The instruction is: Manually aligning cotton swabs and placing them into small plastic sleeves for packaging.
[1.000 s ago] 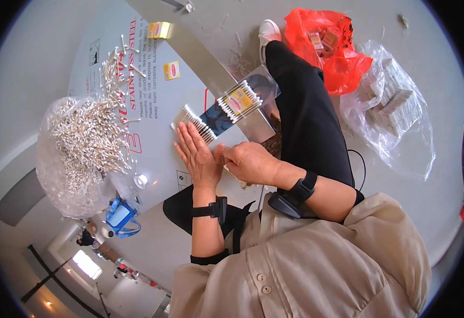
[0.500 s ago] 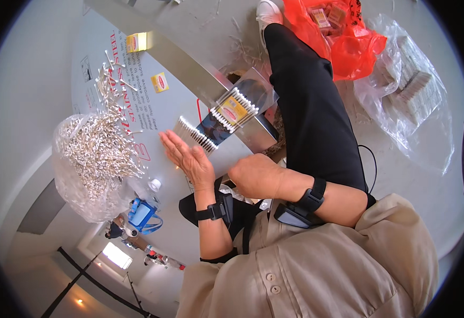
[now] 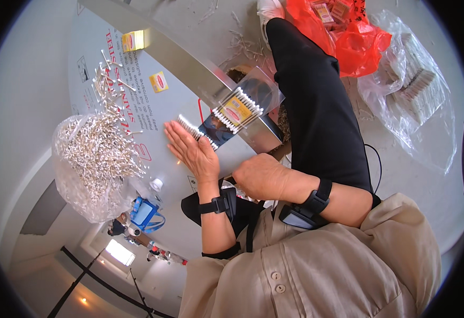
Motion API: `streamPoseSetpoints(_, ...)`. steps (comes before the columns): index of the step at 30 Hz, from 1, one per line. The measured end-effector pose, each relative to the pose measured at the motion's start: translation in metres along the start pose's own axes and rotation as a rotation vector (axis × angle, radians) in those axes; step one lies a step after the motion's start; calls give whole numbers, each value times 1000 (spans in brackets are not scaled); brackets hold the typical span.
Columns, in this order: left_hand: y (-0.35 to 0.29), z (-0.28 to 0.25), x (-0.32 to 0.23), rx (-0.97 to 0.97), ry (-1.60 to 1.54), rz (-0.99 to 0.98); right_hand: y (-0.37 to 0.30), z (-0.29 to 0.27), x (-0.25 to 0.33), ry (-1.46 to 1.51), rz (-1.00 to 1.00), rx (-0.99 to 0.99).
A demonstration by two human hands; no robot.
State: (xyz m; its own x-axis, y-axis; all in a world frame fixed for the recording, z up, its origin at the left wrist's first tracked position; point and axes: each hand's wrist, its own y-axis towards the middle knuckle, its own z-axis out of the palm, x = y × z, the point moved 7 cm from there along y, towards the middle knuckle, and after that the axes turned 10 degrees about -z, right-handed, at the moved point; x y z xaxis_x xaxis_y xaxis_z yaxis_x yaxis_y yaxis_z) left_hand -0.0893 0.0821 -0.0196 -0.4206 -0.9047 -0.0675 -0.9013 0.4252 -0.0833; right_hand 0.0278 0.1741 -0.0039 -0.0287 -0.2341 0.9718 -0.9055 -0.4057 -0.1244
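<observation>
- The person's left hand (image 3: 194,151) lay flat and unclenched, its long fingers straight and close together and its thumb near them; it gripped nothing.
- A slanting row of white double-ended cotton swabs (image 3: 188,124) lay on the table beside that hand, which partly covered it.
- The right hand (image 3: 261,176) was bent inward near the table edge, its back toward the camera; its fingertips were hidden, so how tightly they were closed, or on what, could not be told.
- Beyond the row, a dark glossy panel (image 3: 220,132) separated it from a yellow card with a red oval (image 3: 237,110), from which white swab tips stuck out along two sides.
- All of these were on or at the edge of a table covered in printed pale-grey film (image 3: 160,108).
- Farther up the table were a small yellow box (image 3: 133,41) and a flat yellow card (image 3: 159,82), well apart.
- At the left, a clear plastic bag (image 3: 67,185) held a heap of loose white swabs (image 3: 97,151), some spilling upward across the film.
- On the floor at the right, a bright red plastic bag (image 3: 363,50) stood beside a transparent bag of white bundles (image 3: 420,95).
</observation>
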Motion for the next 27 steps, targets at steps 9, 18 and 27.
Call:
streamPoseSetpoints(9, -3, 0, -1, 11, 21, 6, -1, 2, -3, 7, 3, -11)
streamPoseSetpoints(18, 4, 0, 1, 18, 7, -38, -3, 8, -2, 21, -9, 52)
streamPoseSetpoints(27, 14, 0, 6, 7, 16, -54, -4, 4, 0, 52, -7, 85)
